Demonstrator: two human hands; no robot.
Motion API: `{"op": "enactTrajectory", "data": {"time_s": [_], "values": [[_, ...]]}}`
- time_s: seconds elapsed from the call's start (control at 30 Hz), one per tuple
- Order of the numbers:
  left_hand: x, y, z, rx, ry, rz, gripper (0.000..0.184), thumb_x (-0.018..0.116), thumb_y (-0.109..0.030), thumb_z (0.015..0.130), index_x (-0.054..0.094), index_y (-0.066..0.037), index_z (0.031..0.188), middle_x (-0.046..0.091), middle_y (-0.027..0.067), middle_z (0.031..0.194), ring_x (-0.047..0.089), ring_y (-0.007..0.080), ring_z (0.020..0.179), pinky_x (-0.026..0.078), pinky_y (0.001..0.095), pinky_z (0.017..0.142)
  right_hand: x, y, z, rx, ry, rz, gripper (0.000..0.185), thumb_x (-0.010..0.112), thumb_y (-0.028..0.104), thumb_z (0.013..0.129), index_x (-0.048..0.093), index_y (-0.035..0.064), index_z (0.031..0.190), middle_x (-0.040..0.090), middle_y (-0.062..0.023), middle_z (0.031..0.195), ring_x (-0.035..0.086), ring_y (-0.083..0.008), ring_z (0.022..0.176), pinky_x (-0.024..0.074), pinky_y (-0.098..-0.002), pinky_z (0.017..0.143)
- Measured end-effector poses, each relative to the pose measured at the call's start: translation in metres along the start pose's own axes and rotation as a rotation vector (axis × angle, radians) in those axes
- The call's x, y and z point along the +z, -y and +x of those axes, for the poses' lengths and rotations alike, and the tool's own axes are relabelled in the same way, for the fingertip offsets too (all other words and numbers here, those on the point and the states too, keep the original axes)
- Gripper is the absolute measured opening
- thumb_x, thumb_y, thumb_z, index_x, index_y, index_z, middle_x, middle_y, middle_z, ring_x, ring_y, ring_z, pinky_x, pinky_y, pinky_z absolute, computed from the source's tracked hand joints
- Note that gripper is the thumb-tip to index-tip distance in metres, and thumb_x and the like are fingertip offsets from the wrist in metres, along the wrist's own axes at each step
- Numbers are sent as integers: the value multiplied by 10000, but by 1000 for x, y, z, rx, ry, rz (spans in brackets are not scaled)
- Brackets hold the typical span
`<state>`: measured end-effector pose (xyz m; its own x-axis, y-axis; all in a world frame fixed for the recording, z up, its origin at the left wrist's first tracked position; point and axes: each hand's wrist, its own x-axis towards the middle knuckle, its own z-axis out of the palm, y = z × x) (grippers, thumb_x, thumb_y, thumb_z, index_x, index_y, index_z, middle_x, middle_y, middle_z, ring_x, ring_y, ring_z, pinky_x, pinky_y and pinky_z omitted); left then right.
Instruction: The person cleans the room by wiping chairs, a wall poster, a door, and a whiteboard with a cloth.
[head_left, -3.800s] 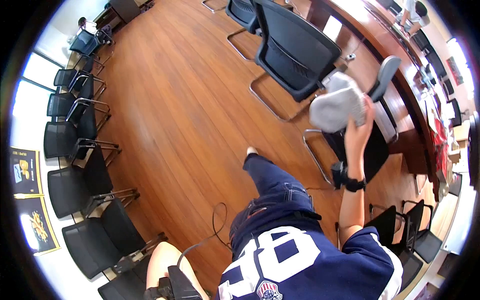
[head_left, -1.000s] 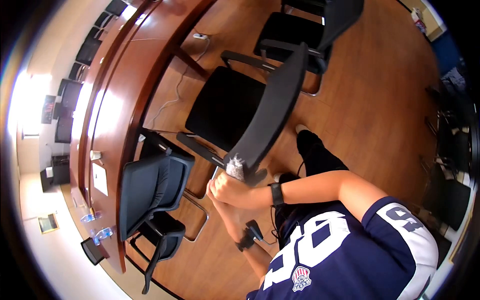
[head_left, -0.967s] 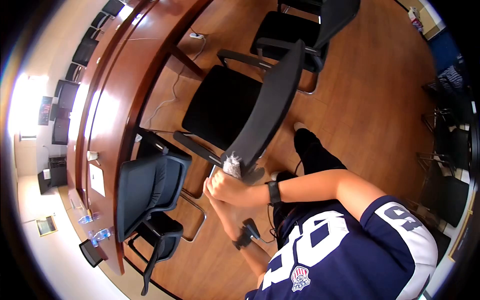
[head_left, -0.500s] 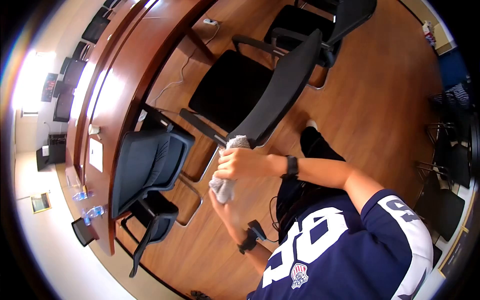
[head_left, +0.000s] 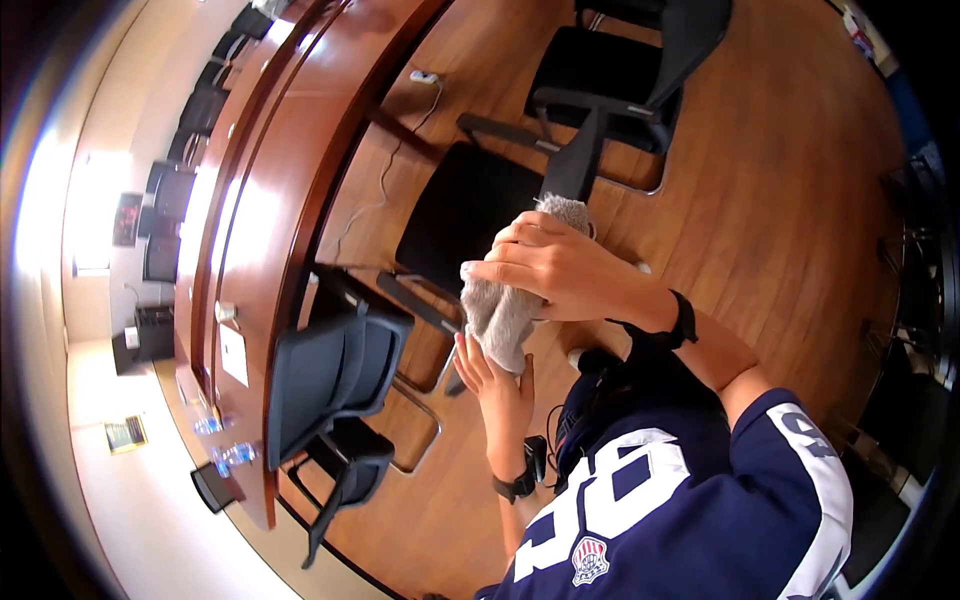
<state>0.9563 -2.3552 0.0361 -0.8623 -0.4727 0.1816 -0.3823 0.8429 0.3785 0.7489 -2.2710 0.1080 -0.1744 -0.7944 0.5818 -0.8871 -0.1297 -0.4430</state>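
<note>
A grey cloth point(head_left: 495, 310) hangs bunched in front of the black chair point(head_left: 465, 205). My right hand point(head_left: 555, 265) is closed over the cloth's upper part, fingers wrapped across it. Some of the fabric sticks out beyond the knuckles, overlapping the end of the chair's backrest point(head_left: 578, 160); whether it touches the backrest I cannot tell. At the cloth's lower end is my left hand point(head_left: 503, 405), fingers stretched and thumb apart, with the cloth's tip between them. Both wrists wear dark bands.
A long wooden table point(head_left: 270, 230) runs along the left, bearing a paper cup point(head_left: 227, 311), a white sheet point(head_left: 233, 357) and plastic bottles point(head_left: 235, 455). Blue-grey chairs point(head_left: 315, 385) stand beside it. Another black chair point(head_left: 600, 80) is farther off. A white cable point(head_left: 390, 165) lies on the wooden floor.
Both hands and the cloth have moved right in view, the right hand also upward. My left hand's fingers show more spread at the cloth's lower end. The camera view has shifted.
</note>
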Motion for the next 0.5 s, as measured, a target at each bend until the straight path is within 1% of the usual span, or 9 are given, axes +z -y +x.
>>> {"op": "enactTrajectory", "data": {"time_s": [0.03,0.07,0.1,0.13,0.2,0.3,0.37,0.4,0.5], "values": [[0,-11,12,19,25,128,719,639,-222,832,255,107,1342,293,274,1390,226,423,1338,171,533,1093,2,-14,-9,46,-13,-64,549,736,146,687,554,118,1205,600,-72,1041,536,-233,1064,360,-383,992],[1,-21,23,2,34,99,719,633,-225,837,250,109,1345,295,278,1387,238,428,1330,183,530,1088,5,-27,-19,97,-24,-123,555,738,150,685,552,110,1207,591,-77,1069,527,-240,1078,352,-396,1007],[1,-30,31,-18,49,73,719,626,-229,842,244,112,1347,297,282,1384,250,433,1321,195,528,1084,6,-39,-33,107,-16,-137,552,727,159,703,542,80,1218,547,-92,1167,494,-257,1126,330,-422,1038],[2,-39,40,-41,65,50,719,619,-233,847,239,114,1350,299,285,1381,261,438,1312,207,526,1080,6,-47,-45,120,-22,-88,550,724,162,707,540,71,1218,540,-93,1183,489,-257,1136,329,-423,1039],[10,-55,59,47,89,132,721,613,-272,851,263,157,1314,314,314,1352,295,454,1284,242,514,1067,4,-59,-61,128,-30,14,547,717,168,716,535,54,1218,526,-96,1213,479,-258,1155,326,-427,1042],[32,-84,90,187,132,252,729,607,-323,856,311,224,1238,346,356,1292,339,459,1242,268,507,1052,-14,-74,-68,203,-56,177,584,686,121,741,471,84,1282,475,-98,1291,417,-263,1239,268,-430,1097],[48,-102,117,233,115,234,719,607,-326,845,331,223,1220,376,367,1240,370,483,1182,282,521,1026,-19,-98,-75,255,-75,253,579,637,64,768,437,117,1309,431,-92,1355,375,-273,1283,241,-429,1116],[57,-112,131,257,107,222,715,607,-327,840,341,222,1211,391,373,1215,385,495,1151,288,528,1013,-20,-115,-79,271,-129,297,570,626,44,764,442,103,1301,436,-99,1353,386,-281,1275,251,-428,1108],[84,-144,174,302,12,240,680,596,-290,835,341,212,1215,397,336,1232,415,452,1138,328,492,993,-37,-157,-88,341,-254,415,530,583,-25,766,458,73,1272,436,-111,1370,410,-297,1257,290,-417,1078]]}}
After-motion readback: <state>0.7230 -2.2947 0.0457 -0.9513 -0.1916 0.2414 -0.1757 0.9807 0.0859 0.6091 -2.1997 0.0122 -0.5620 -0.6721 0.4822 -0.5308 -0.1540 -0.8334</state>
